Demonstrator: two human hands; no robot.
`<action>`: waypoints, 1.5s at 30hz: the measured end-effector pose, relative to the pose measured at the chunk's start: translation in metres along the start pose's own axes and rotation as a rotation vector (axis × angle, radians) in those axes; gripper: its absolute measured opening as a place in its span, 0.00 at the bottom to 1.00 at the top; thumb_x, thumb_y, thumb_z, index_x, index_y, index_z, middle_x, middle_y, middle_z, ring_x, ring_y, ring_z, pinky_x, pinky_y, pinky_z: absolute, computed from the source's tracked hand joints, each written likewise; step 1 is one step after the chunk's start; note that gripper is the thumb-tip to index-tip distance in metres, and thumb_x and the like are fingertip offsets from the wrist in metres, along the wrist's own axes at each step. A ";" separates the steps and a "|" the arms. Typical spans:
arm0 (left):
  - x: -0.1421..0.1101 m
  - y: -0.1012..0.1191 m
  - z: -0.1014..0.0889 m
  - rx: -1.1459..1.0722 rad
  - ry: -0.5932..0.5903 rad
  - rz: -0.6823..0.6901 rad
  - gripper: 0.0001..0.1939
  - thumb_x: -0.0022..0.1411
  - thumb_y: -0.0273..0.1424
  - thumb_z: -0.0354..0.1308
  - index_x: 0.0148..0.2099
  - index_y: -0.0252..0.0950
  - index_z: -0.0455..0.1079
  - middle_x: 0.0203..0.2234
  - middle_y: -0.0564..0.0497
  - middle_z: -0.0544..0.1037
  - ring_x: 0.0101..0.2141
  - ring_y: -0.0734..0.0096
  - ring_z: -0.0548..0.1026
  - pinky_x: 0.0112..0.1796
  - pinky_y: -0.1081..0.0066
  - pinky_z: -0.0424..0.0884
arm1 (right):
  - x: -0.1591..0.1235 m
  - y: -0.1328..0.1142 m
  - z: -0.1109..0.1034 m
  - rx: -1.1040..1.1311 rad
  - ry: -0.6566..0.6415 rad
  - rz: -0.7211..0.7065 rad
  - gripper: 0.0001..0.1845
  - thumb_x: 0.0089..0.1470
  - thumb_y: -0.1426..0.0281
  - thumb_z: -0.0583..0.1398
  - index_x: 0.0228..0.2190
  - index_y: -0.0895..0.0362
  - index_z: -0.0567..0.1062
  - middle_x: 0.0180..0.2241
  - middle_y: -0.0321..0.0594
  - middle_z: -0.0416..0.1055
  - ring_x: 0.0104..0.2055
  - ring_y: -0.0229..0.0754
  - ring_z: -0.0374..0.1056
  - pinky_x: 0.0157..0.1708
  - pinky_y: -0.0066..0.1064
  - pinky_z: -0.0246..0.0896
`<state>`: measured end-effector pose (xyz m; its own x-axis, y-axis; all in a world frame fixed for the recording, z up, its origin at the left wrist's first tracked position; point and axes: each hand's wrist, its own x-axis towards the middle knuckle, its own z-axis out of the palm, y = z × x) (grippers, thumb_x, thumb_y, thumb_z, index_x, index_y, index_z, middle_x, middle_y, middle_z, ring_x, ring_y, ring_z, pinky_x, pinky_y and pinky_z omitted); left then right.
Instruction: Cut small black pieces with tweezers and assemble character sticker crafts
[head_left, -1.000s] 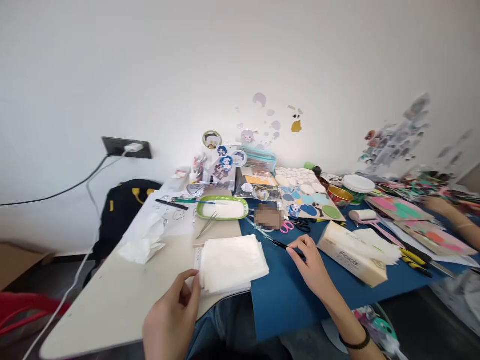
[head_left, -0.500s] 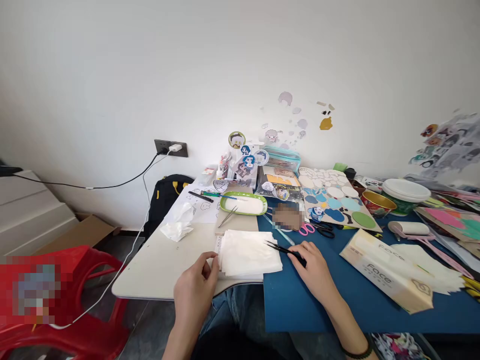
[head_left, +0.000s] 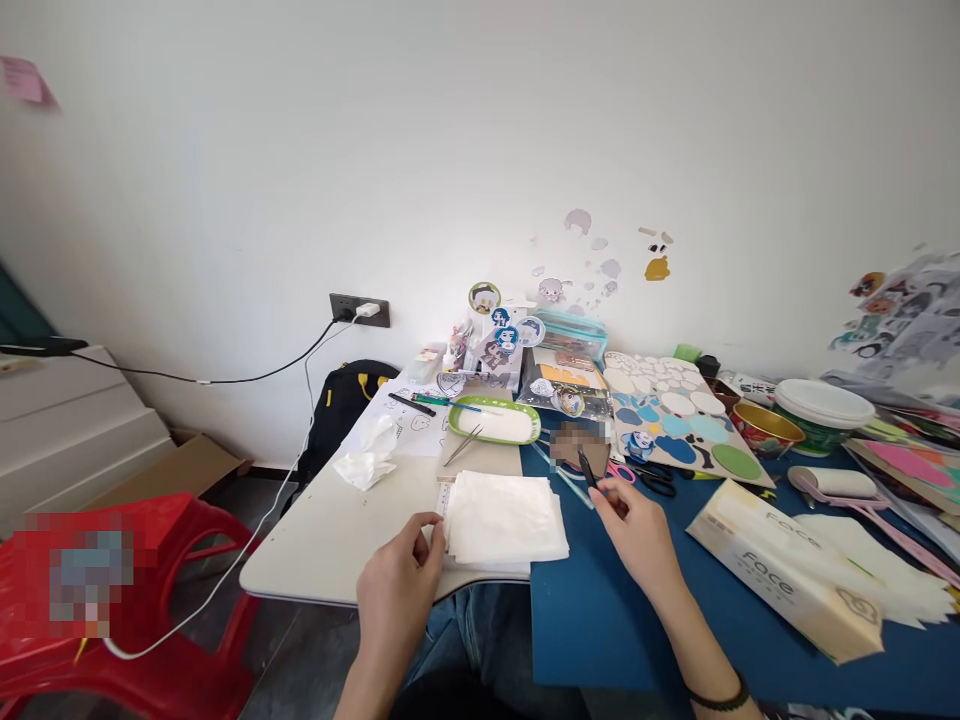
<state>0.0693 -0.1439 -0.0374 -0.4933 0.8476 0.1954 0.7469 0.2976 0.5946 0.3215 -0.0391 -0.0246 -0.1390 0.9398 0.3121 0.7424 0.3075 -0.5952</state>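
A stack of thin white sheets (head_left: pixel 510 518) lies near the table's front edge, over a clear ruler (head_left: pixel 444 500) whose end shows at the left. My left hand (head_left: pixel 401 565) is at the stack's left edge, thumb and forefinger closed on its border. To the right of the stack, my right hand (head_left: pixel 634 525) grips black tweezers (head_left: pixel 587 468), tips pointing up and away. Just beyond the stack, silver tweezers (head_left: pixel 463 445) lean on a green-rimmed dish (head_left: pixel 534 428) of white stuff. A blurred-out brown item (head_left: pixel 574 448) lies behind the black tweezers.
A tissue pack (head_left: pixel 787 575) lies on the blue mat (head_left: pixel 592 610) at right, near a lint roller (head_left: pixel 836 483). Pink scissors (head_left: pixel 621 472) and black scissors (head_left: pixel 654 481) sit behind my right hand. Crumpled tissue (head_left: pixel 366 465) is at left, a red stool (head_left: pixel 180 560) below.
The view has swung left. My right hand moved the black tweezers over the sheets, then back off to the right, tips now raised. My left hand has stayed at the stack's left edge.
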 end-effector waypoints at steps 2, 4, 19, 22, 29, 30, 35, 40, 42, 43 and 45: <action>0.000 0.000 0.000 -0.002 0.003 0.000 0.15 0.61 0.40 0.43 0.37 0.41 0.69 0.15 0.57 0.63 0.19 0.72 0.67 0.21 0.76 0.52 | 0.019 -0.018 0.000 -0.122 -0.082 -0.043 0.13 0.57 0.62 0.50 0.27 0.54 0.67 0.19 0.34 0.66 0.21 0.39 0.62 0.23 0.28 0.50; 0.000 -0.002 -0.001 -0.016 0.007 0.012 0.15 0.61 0.41 0.44 0.37 0.41 0.69 0.15 0.57 0.62 0.19 0.72 0.67 0.21 0.76 0.52 | 0.040 -0.034 0.003 -0.157 -0.135 -0.089 0.11 0.56 0.64 0.51 0.25 0.54 0.66 0.20 0.34 0.68 0.23 0.38 0.64 0.24 0.26 0.50; 0.002 -0.004 -0.001 -0.347 0.032 0.018 0.14 0.58 0.45 0.49 0.34 0.39 0.64 0.16 0.59 0.56 0.18 0.73 0.60 0.21 0.76 0.57 | 0.082 -0.073 0.051 -0.450 -0.346 -0.194 0.07 0.50 0.72 0.54 0.27 0.57 0.73 0.29 0.45 0.74 0.33 0.46 0.69 0.25 0.28 0.47; 0.000 -0.001 -0.004 -0.441 0.058 -0.017 0.15 0.57 0.46 0.50 0.35 0.39 0.63 0.16 0.59 0.55 0.19 0.73 0.58 0.21 0.76 0.56 | 0.081 -0.072 0.054 -0.451 -0.349 -0.198 0.09 0.52 0.69 0.54 0.28 0.58 0.73 0.28 0.45 0.74 0.32 0.46 0.69 0.24 0.28 0.46; -0.004 0.004 -0.006 -0.532 0.078 -0.067 0.15 0.56 0.46 0.51 0.36 0.39 0.63 0.17 0.59 0.53 0.20 0.73 0.55 0.22 0.75 0.53 | 0.078 -0.067 0.052 -0.392 -0.329 -0.222 0.07 0.53 0.68 0.56 0.26 0.55 0.73 0.27 0.40 0.74 0.31 0.43 0.69 0.23 0.27 0.43; -0.005 0.004 -0.006 -0.534 0.078 -0.071 0.16 0.56 0.46 0.52 0.36 0.39 0.63 0.17 0.59 0.53 0.20 0.73 0.55 0.22 0.75 0.52 | 0.077 -0.067 0.051 -0.377 -0.325 -0.230 0.07 0.53 0.68 0.56 0.26 0.55 0.72 0.26 0.39 0.74 0.30 0.42 0.68 0.23 0.27 0.42; -0.004 -0.001 -0.006 -0.521 0.056 -0.069 0.17 0.56 0.48 0.51 0.36 0.40 0.63 0.17 0.59 0.53 0.20 0.73 0.56 0.23 0.76 0.53 | 0.076 -0.067 0.044 -0.314 -0.248 -0.223 0.09 0.56 0.68 0.54 0.27 0.54 0.71 0.25 0.36 0.73 0.28 0.38 0.67 0.23 0.26 0.44; 0.000 -0.013 -0.003 -0.447 0.013 -0.037 0.20 0.54 0.51 0.49 0.37 0.40 0.62 0.16 0.59 0.55 0.20 0.72 0.58 0.22 0.76 0.56 | 0.083 -0.077 0.042 -0.307 -0.149 -0.147 0.10 0.56 0.67 0.52 0.28 0.55 0.70 0.26 0.37 0.73 0.29 0.39 0.68 0.26 0.26 0.48; 0.002 -0.015 -0.002 -0.438 0.017 -0.035 0.21 0.53 0.52 0.50 0.38 0.40 0.62 0.16 0.59 0.56 0.20 0.71 0.59 0.22 0.75 0.56 | 0.084 -0.084 0.046 -0.325 -0.147 -0.127 0.08 0.54 0.68 0.53 0.27 0.56 0.71 0.26 0.39 0.74 0.30 0.41 0.69 0.25 0.27 0.47; 0.002 -0.015 -0.001 -0.437 0.020 -0.039 0.21 0.53 0.52 0.50 0.38 0.40 0.62 0.16 0.59 0.56 0.20 0.71 0.59 0.23 0.75 0.56 | 0.083 -0.088 0.049 -0.334 -0.156 -0.124 0.08 0.52 0.69 0.54 0.26 0.56 0.71 0.26 0.40 0.74 0.30 0.43 0.69 0.25 0.28 0.47; 0.000 -0.012 -0.002 -0.447 0.033 -0.060 0.22 0.52 0.52 0.51 0.38 0.40 0.62 0.16 0.59 0.56 0.20 0.71 0.58 0.23 0.75 0.56 | 0.079 -0.095 0.056 -0.349 -0.181 -0.125 0.08 0.50 0.69 0.55 0.26 0.57 0.73 0.26 0.42 0.74 0.30 0.44 0.69 0.24 0.28 0.47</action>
<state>0.0595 -0.1481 -0.0424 -0.5492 0.8180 0.1711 0.4543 0.1204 0.8827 0.2035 0.0148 0.0148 -0.3321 0.9190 0.2125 0.8859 0.3812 -0.2643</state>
